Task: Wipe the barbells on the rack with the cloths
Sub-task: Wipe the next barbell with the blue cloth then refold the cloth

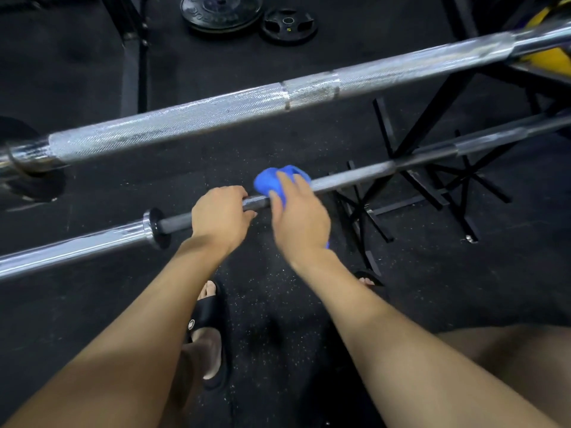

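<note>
Two steel barbells cross the view from lower left to upper right. The upper barbell (253,106) has bright knurled sections and nothing touches it. On the lower, nearer barbell (355,176), my left hand (221,219) curls over the dark shaft just right of its collar. Beside it, my right hand (301,217) holds a blue cloth (268,182) wrapped over the same shaft. The cloth bulges out past my fingers, and a corner shows below my wrist.
The black rack frame (411,162) with crossed struts stands at the right. Two weight plates (222,12) lie on the black rubber floor at the top. My feet in black slides (207,319) stand under the lower bar. A yellow object (547,35) sits at the top right.
</note>
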